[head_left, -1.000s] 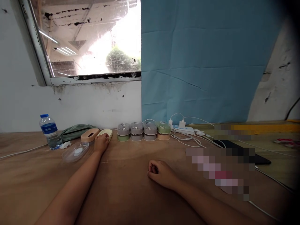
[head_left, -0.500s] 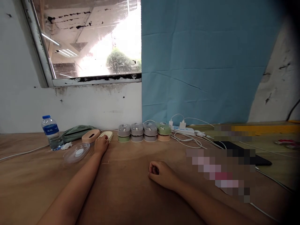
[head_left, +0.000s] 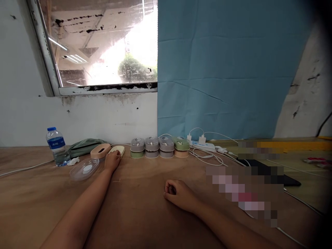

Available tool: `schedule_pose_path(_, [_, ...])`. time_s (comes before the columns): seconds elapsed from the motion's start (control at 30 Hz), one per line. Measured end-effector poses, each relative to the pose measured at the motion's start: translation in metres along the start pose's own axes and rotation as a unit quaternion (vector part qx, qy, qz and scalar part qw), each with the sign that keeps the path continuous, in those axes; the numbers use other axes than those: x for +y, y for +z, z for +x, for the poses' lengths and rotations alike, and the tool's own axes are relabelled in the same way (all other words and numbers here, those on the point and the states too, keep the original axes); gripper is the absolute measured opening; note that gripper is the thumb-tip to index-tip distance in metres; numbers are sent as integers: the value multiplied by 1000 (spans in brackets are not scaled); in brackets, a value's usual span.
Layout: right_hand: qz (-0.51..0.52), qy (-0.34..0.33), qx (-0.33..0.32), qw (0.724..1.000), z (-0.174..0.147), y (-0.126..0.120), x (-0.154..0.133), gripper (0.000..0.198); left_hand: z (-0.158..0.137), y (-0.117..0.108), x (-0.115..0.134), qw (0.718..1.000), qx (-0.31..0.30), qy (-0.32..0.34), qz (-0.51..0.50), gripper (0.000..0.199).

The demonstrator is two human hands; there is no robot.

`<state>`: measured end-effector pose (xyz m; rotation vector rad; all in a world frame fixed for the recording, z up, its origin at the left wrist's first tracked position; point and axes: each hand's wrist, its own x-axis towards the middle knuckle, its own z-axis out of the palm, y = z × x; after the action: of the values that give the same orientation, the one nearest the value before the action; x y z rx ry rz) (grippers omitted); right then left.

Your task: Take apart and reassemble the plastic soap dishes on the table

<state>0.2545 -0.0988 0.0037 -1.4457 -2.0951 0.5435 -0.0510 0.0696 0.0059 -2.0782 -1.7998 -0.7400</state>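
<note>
My left hand (head_left: 113,159) reaches to the back of the table, its bent fingers over the near right edge of a cream oval lunch-box piece (head_left: 118,148). Whether this is a lid or a tray I cannot tell. Just left of it is a peach piece (head_left: 100,150) with a dark slot. A clear plastic lid (head_left: 80,172) with a white disc lies nearer, left of my forearm. My right hand (head_left: 180,194) rests mid-table, fingers curled into a loose fist with nothing visible inside. Beyond it stand several small two-tier lunch boxes (head_left: 166,145) in grey, green and peach.
At the left are a water bottle (head_left: 57,148), a crumpled tissue (head_left: 74,161) and a green pouch (head_left: 86,147). A power strip (head_left: 203,144) with chargers and loose white cables (head_left: 207,157) lies at back right. Farther right are a black flat object (head_left: 292,180) and a blurred-out patch.
Both hands stay in place, the left at the cream piece and the right loosely curled. Only the camera view has shifted slightly.
</note>
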Motion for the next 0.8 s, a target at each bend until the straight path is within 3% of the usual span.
schedule_pose_path(0.8, [1, -7, -14, 1000, 1, -1, 0, 5, 3, 3, -13, 999, -5, -42, -26, 24])
